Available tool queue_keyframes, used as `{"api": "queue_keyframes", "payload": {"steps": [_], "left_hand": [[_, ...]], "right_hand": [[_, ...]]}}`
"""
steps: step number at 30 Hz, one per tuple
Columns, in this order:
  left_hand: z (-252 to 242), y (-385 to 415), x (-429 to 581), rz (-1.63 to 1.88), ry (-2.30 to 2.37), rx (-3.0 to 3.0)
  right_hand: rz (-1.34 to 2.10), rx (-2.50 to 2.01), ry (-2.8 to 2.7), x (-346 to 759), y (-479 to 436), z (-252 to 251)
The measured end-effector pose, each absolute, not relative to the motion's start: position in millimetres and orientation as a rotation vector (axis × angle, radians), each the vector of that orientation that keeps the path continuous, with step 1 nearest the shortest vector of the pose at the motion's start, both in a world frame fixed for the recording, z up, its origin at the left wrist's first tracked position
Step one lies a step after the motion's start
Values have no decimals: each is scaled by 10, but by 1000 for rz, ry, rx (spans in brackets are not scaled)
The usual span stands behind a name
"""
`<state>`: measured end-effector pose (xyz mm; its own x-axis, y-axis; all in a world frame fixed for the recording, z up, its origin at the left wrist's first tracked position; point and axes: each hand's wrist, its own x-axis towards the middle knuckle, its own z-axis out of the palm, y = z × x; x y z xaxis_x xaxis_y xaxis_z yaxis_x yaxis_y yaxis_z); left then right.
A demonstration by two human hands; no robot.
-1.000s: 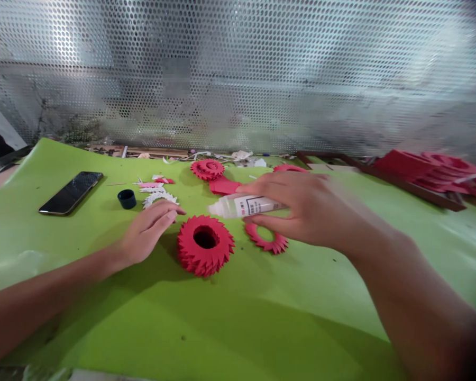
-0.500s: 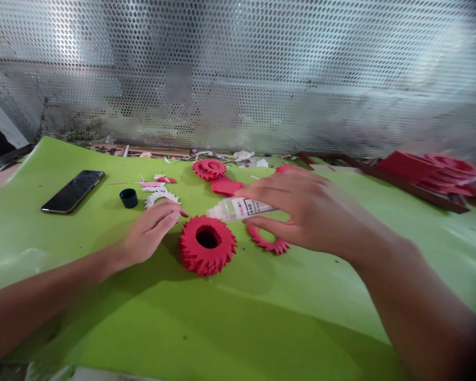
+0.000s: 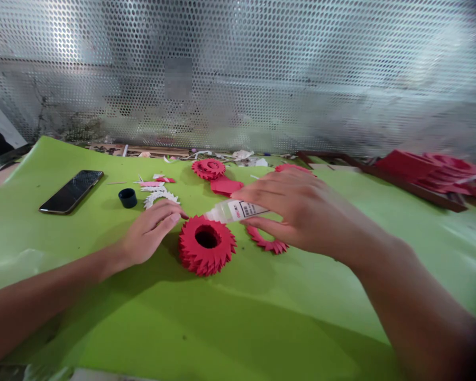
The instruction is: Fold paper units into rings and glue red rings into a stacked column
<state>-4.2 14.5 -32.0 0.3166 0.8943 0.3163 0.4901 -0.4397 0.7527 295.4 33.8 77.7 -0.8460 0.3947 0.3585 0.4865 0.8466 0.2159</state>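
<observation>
A stack of red paper rings with toothed edges (image 3: pixel 190 250) sits on the green mat, with a round dark hole in its middle. My right hand (image 3: pixel 297 206) grips a clear glue bottle (image 3: pixel 238 210) with a white printed label, tipped sideways. Its nozzle points left and lies at the far rim of the stack; whether it touches is unclear. My left hand (image 3: pixel 153 233) is left of the stack, fingers stretched out and holding nothing, fingertips close to its upper left teeth. Partly under my right hand lies a single red toothed ring (image 3: pixel 267 244).
At left are a phone (image 3: pixel 72 191) and a dark round cap (image 3: pixel 127 198). A white toothed ring (image 3: pixel 150 200), a red toothed roll (image 3: pixel 208 169) and red paper (image 3: pixel 227 186) lie behind. Red pieces (image 3: pixel 420 172) fill a brown-edged tray at right; a perforated metal panel (image 3: pixel 238 79) stands behind.
My right hand has brought the glue bottle slightly left and down, so its nozzle is now at the stack's far rim. My left hand has hardly moved.
</observation>
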Motion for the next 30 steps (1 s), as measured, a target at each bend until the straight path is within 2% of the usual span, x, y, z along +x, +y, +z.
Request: {"api": "queue_keyframes", "payload": {"steps": [11, 17, 30], "left_hand": [[-321, 102, -70, 975, 1076, 2016], [-324, 71, -90, 849, 940, 2159], [-278, 74, -67, 876, 873, 2231]], "right_hand": [[-355, -726, -2757, 2950, 323, 810], [-274, -754, -2776, 2944, 316, 826], [-306, -757, -2793, 2965, 289, 859]]}}
